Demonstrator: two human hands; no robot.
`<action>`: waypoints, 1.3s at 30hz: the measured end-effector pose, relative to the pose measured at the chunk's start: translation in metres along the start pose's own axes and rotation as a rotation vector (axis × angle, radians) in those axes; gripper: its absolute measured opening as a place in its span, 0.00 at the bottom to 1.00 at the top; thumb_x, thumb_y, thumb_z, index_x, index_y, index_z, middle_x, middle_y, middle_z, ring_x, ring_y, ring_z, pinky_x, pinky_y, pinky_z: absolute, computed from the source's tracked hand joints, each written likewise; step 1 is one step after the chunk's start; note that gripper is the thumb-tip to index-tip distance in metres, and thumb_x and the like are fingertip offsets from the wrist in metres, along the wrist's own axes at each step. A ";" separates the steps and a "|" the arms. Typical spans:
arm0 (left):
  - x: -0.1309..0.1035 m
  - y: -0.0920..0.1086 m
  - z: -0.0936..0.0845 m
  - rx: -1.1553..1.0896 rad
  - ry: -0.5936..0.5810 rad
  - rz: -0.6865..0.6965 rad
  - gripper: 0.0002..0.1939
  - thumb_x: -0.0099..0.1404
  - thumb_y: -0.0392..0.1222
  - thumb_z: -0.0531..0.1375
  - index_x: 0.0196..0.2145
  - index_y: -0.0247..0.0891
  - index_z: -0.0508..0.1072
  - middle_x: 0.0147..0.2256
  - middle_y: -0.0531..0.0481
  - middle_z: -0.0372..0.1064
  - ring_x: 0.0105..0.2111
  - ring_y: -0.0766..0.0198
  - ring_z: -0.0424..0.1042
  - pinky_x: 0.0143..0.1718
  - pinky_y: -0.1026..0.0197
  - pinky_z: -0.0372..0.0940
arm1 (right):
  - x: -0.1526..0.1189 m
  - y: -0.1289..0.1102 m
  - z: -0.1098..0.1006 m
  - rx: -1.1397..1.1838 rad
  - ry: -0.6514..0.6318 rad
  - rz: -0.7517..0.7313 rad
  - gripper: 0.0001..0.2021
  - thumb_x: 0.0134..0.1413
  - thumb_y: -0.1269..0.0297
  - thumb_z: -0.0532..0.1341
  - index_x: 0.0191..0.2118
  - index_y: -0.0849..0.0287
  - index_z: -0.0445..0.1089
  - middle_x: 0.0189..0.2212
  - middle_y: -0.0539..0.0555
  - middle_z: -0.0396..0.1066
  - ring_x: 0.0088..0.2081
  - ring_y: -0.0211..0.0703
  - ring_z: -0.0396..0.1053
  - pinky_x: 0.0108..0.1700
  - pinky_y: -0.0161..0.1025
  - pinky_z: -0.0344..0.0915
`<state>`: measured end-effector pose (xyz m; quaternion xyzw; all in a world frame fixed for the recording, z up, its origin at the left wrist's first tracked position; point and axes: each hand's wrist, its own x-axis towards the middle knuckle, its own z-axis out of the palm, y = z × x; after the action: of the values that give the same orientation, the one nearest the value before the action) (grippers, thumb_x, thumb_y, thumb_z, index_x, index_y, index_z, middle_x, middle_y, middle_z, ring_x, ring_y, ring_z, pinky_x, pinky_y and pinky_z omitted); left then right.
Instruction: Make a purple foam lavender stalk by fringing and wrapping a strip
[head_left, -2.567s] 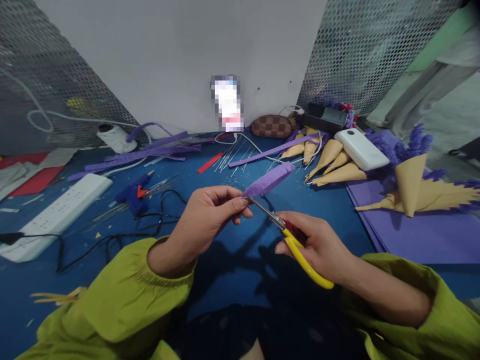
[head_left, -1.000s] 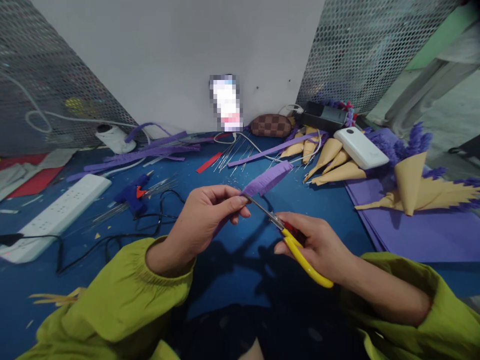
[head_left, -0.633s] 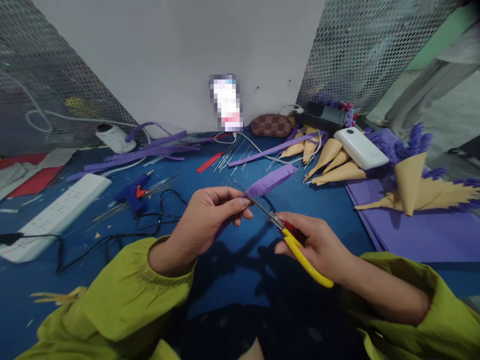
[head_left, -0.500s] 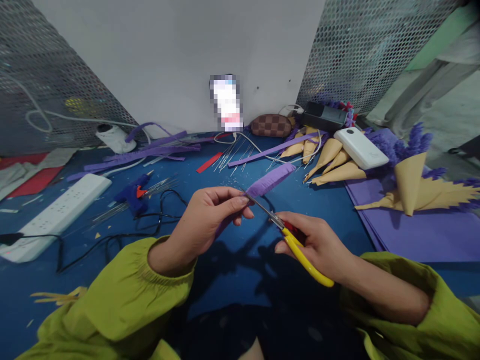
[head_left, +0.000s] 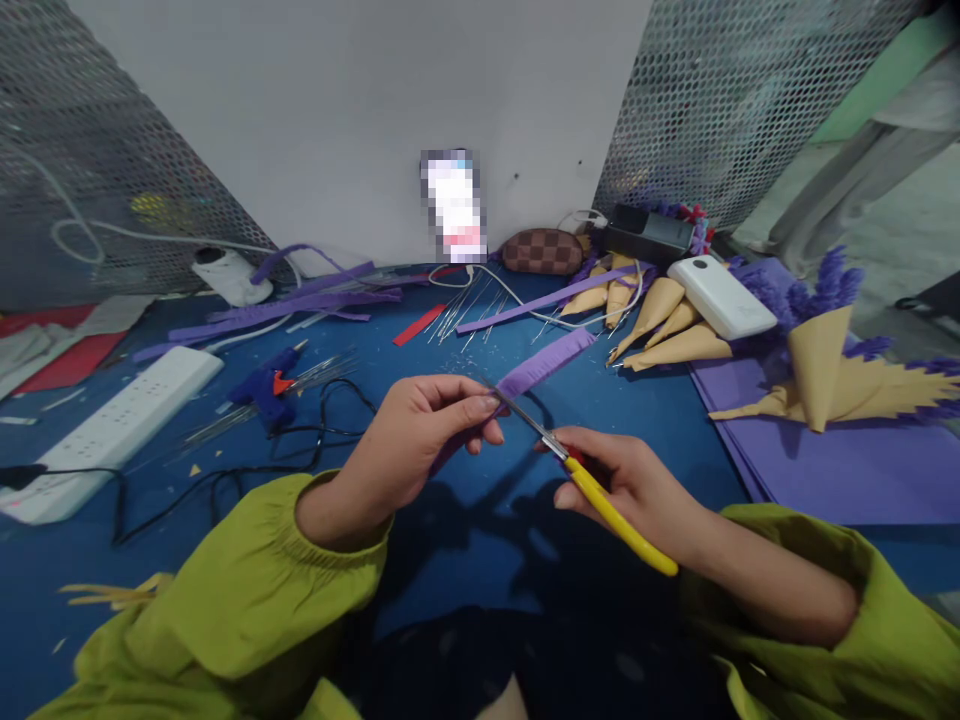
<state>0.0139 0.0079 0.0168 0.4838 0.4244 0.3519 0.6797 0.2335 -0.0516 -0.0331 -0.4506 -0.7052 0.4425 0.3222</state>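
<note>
Between the thumb and fingers of my left hand (head_left: 439, 420) a purple paper strip (head_left: 547, 362) is pinched, its fringed-looking far end pointing up and right. My right hand (head_left: 634, 485) grips scissors (head_left: 559, 445) with a yellow handle (head_left: 619, 520); a bit of red shows near the fingers. The metal blades reach up and left to the strip, close to my left fingertips. How far the blades are apart is hard to make out. Part of the strip is hidden behind my left hand.
Left lie a white power strip (head_left: 124, 430), a blue glue gun (head_left: 266, 390) and black cable. Behind are thin wires (head_left: 469, 310), purple strips (head_left: 300, 300) and a phone (head_left: 455, 205). Right are paper cones (head_left: 679, 345), a white power bank (head_left: 724, 297) and purple sheets (head_left: 847, 470).
The scissors and my right hand have shifted slightly right and down. The purple strip has tilted a little between my left fingers. My left hand stays in place.
</note>
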 end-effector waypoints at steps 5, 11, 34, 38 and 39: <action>0.001 0.001 -0.002 -0.052 -0.034 -0.060 0.05 0.57 0.37 0.68 0.26 0.34 0.78 0.21 0.52 0.73 0.19 0.74 0.66 0.22 0.73 0.60 | 0.001 -0.002 0.000 0.063 -0.018 0.012 0.20 0.56 0.47 0.63 0.42 0.62 0.72 0.26 0.48 0.60 0.28 0.35 0.53 0.28 0.31 0.55; 0.002 0.001 0.000 -0.055 -0.016 -0.058 0.04 0.55 0.36 0.69 0.26 0.34 0.79 0.21 0.52 0.74 0.21 0.73 0.67 0.23 0.72 0.61 | 0.002 -0.003 0.000 0.060 -0.011 0.039 0.22 0.56 0.44 0.61 0.39 0.61 0.72 0.25 0.48 0.59 0.27 0.35 0.52 0.27 0.32 0.54; 0.000 -0.001 0.000 0.064 0.075 0.066 0.06 0.55 0.40 0.70 0.27 0.35 0.78 0.22 0.52 0.75 0.22 0.71 0.66 0.23 0.69 0.60 | 0.001 0.001 0.000 -0.218 0.112 -0.082 0.19 0.56 0.50 0.65 0.46 0.59 0.71 0.28 0.49 0.67 0.27 0.36 0.61 0.30 0.33 0.59; 0.000 0.001 0.000 0.074 0.085 0.061 0.07 0.54 0.40 0.70 0.26 0.35 0.77 0.22 0.51 0.74 0.22 0.70 0.66 0.23 0.68 0.60 | -0.001 0.003 0.001 -0.223 0.116 -0.084 0.19 0.55 0.50 0.65 0.47 0.59 0.71 0.28 0.49 0.67 0.27 0.36 0.61 0.30 0.33 0.59; -0.001 0.001 0.001 0.075 0.089 0.056 0.07 0.54 0.40 0.70 0.26 0.35 0.77 0.22 0.51 0.74 0.22 0.70 0.66 0.23 0.68 0.60 | -0.001 0.004 0.001 -0.226 0.116 -0.083 0.20 0.55 0.51 0.65 0.48 0.58 0.71 0.28 0.50 0.67 0.27 0.36 0.61 0.30 0.33 0.59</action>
<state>0.0144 0.0073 0.0183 0.5047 0.4534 0.3759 0.6312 0.2341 -0.0521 -0.0371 -0.4794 -0.7487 0.3199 0.3275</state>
